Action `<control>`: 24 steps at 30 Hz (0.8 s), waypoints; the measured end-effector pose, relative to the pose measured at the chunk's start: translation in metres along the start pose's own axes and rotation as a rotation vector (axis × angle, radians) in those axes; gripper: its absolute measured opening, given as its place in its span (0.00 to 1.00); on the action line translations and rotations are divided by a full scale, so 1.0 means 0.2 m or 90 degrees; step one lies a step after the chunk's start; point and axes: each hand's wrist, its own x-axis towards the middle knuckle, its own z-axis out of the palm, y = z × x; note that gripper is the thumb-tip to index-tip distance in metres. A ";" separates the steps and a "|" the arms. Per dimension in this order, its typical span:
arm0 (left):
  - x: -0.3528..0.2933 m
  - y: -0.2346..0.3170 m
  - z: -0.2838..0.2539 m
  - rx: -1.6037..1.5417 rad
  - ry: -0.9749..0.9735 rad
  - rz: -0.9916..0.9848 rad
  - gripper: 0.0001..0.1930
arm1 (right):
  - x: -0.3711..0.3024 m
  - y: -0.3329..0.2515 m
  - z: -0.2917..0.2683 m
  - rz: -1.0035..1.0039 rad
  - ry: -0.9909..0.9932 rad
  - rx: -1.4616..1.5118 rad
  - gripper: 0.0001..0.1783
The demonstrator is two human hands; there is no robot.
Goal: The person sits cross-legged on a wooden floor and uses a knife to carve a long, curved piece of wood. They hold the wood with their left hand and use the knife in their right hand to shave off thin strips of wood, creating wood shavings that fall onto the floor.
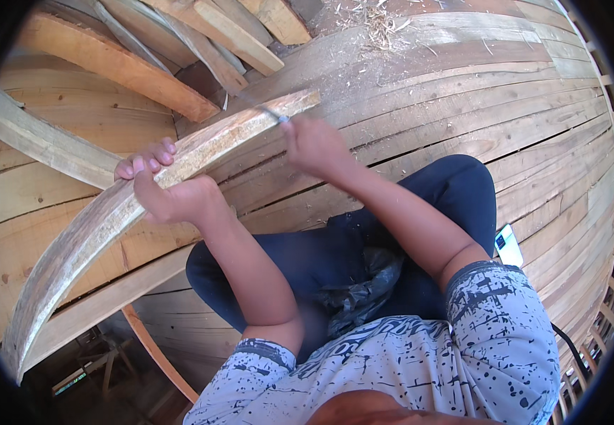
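Note:
A long curved timber (91,230) with rough, pale edges stretches from the lower left up to the middle of the view. My left hand (179,195) is wrapped round it near its middle, thumb on the near side and fingers over the far side. Close to the timber's upper end, my right hand (317,149) is closed on a thin blade-like tool (271,112). Motion blurs the tool, so its exact kind is unclear. The blade lies over the timber's upper face; whether it touches the wood I cannot tell.
Wooden beams (119,67) and offcuts are heaped at the upper left. Another curved timber (45,142) lies behind the held one. Wood shavings (381,28) litter the plank floor (420,92). A phone-like object (508,246) is beside my right knee. A dark opening (116,372) shows at the lower left.

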 end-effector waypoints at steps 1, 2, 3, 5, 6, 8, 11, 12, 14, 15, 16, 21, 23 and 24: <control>-0.01 0.00 0.02 0.007 -0.004 0.002 0.08 | 0.03 0.05 -0.01 0.000 0.021 0.013 0.24; -0.01 0.01 0.04 0.014 -0.007 0.004 0.09 | 0.02 0.09 0.00 -0.050 0.038 0.058 0.23; -0.01 0.00 0.05 0.018 -0.012 0.010 0.09 | 0.00 0.06 0.01 -0.054 0.038 0.064 0.23; 0.02 -0.02 0.02 -0.009 -0.001 -0.001 0.09 | -0.05 -0.06 0.03 -0.060 0.040 0.072 0.22; 0.03 -0.02 0.00 -0.003 0.014 0.003 0.09 | -0.08 -0.09 0.01 -0.074 0.019 0.067 0.21; 0.01 0.00 -0.02 0.019 0.030 0.001 0.09 | -0.01 0.03 -0.01 -0.042 0.001 0.026 0.23; 0.03 -0.01 0.01 0.020 0.022 0.002 0.10 | -0.05 -0.05 -0.01 -0.038 -0.001 0.005 0.22; 0.03 0.00 -0.01 0.017 0.017 0.002 0.10 | -0.07 -0.09 -0.01 -0.043 -0.002 0.004 0.22; 0.04 -0.01 -0.02 0.009 0.006 0.005 0.10 | -0.03 -0.04 -0.02 -0.081 0.015 0.000 0.22; 0.02 -0.01 -0.01 0.013 0.004 0.002 0.10 | -0.02 0.01 -0.03 -0.093 0.015 -0.001 0.21; 0.01 0.00 -0.01 0.017 -0.001 -0.001 0.10 | 0.05 0.07 -0.06 0.062 -0.052 -0.002 0.20; -0.01 0.00 0.03 -0.005 -0.075 0.026 0.10 | 0.16 0.18 -0.07 0.127 -0.039 -0.012 0.20; -0.03 0.00 0.04 -0.007 -0.086 0.032 0.10 | 0.15 0.14 -0.03 0.082 -0.018 0.103 0.20; -0.04 0.00 0.04 -0.011 -0.083 0.028 0.10 | 0.14 0.11 -0.05 0.066 -0.034 0.115 0.19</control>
